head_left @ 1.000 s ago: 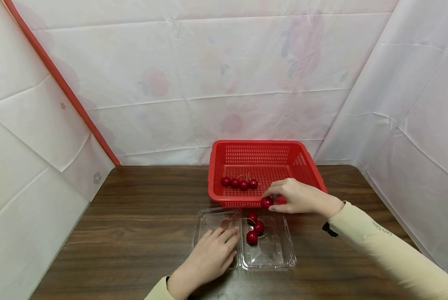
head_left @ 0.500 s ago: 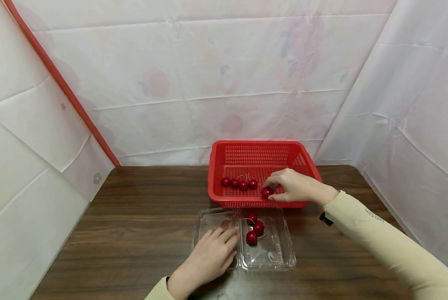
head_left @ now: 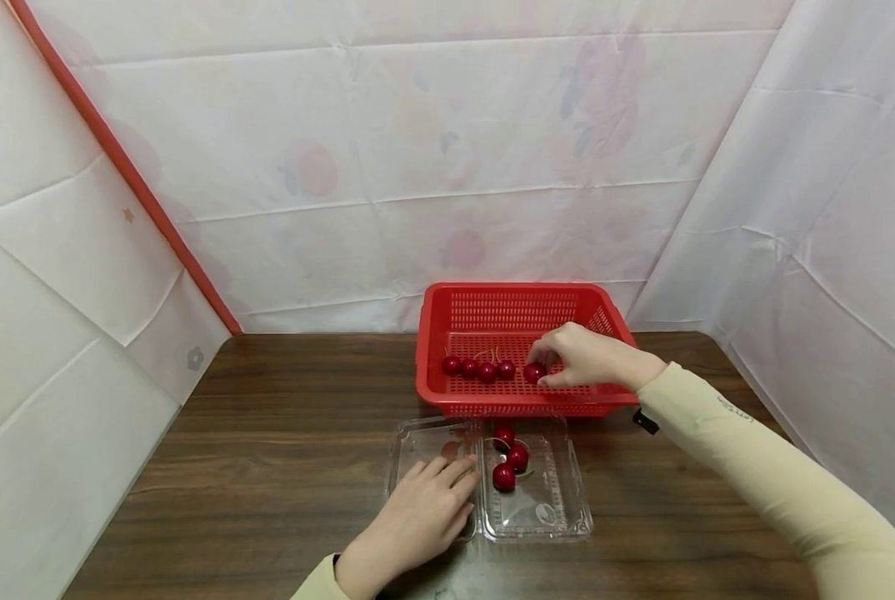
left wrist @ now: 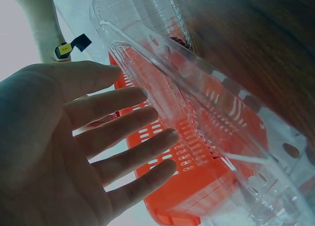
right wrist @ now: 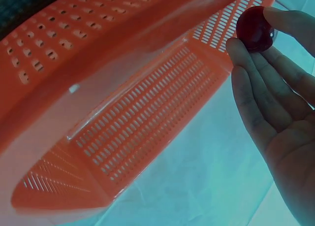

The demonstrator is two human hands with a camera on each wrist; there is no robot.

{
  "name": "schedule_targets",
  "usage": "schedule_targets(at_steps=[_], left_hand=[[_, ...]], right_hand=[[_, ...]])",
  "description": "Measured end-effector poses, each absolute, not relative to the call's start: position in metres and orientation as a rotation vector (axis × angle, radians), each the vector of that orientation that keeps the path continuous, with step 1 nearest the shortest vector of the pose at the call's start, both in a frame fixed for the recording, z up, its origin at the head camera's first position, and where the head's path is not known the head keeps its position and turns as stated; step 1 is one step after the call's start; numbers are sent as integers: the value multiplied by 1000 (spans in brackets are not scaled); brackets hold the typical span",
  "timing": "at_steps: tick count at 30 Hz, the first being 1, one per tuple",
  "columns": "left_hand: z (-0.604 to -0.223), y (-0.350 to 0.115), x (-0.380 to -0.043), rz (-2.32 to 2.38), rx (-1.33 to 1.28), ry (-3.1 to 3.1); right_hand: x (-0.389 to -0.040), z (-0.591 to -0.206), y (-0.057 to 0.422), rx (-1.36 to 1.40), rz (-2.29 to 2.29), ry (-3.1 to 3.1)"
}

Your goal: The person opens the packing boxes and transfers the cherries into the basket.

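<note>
My right hand (head_left: 588, 357) pinches a dark red cherry (head_left: 533, 372) between thumb and fingertips, inside the front right part of the red basket (head_left: 522, 400). The right wrist view shows the same cherry (right wrist: 255, 30) at the fingertips. To its left, several cherries (head_left: 487, 372) with thin stems lie in a row in the basket. My left hand (head_left: 421, 504) rests on the lid (head_left: 427, 437) of an opened clear plastic clamshell box, its fingers spread and fairly straight in the left wrist view. Three cherries (head_left: 517, 456) sit in the box's other half (head_left: 548, 500).
The dark wooden table (head_left: 282, 467) carries the basket at the back and the clamshell box in front of it. White patterned sheeting (head_left: 387, 167) walls the table behind and at both sides. A red strip (head_left: 125, 167) runs down the left corner.
My right hand has moved back from the basket's front rim into the basket, carrying the cherry toward the row. The left hand and the box have stayed in place.
</note>
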State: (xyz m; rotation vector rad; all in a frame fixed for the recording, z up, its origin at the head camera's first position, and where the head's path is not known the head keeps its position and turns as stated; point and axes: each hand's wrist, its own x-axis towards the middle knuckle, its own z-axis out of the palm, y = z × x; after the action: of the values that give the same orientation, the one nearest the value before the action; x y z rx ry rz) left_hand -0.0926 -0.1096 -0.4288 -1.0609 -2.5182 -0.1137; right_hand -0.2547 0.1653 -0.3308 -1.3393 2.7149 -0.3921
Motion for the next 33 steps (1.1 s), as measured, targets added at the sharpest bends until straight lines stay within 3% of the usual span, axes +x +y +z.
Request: schedule_targets(at_steps=[33], left_hand=[[-429, -111, -94, -115, -1054, -2503]], right_hand=[[-303, -328, 153, -1059, -353, 2691]])
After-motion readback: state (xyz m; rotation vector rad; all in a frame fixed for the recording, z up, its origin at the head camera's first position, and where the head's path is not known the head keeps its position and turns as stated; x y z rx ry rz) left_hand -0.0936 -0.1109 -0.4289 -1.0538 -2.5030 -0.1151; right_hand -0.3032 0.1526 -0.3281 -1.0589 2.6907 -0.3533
